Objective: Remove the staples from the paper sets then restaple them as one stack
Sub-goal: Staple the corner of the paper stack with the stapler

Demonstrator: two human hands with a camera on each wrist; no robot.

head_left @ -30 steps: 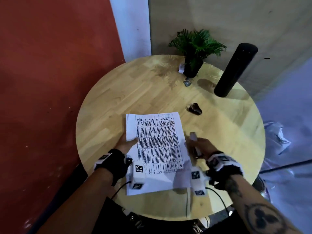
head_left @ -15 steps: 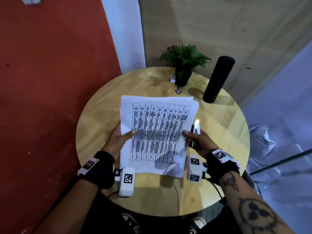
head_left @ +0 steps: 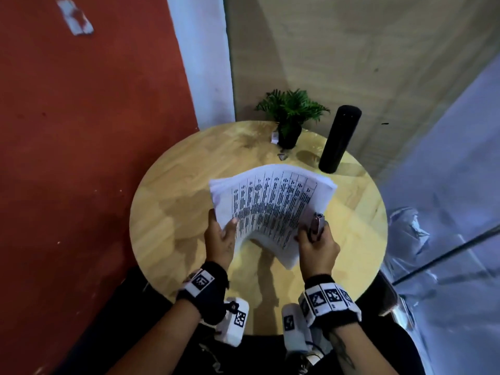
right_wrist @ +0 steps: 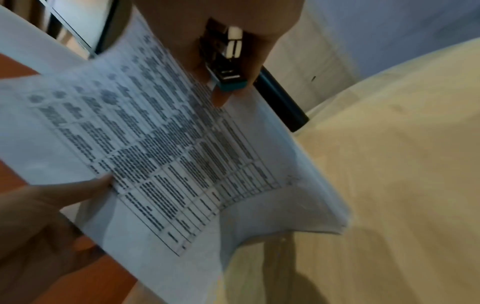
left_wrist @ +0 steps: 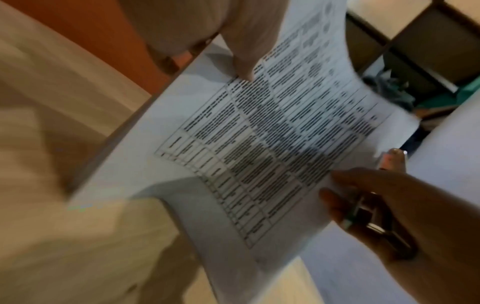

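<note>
Above round pale wood table [head_left: 167, 212], left hand [head_left: 219, 236] pinches bowed printed paper stack [head_left: 270, 207]; right hand [head_left: 318, 246] grips metal stapler [head_left: 317, 223].

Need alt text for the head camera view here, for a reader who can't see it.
Both hands hold a paper stack printed with a table above a round wooden table; the left hand grips its left edge, while the right hand pinches the right edge and holds a stapler. A potted plant and black cylinder stand behind.

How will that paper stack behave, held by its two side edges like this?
Likely floppy: the paper stack already sags between the left hand and right hand. Sheets may slide apart, since the edges look fanned. The stapler shares the right hand, probably weakening that pinch.
</note>
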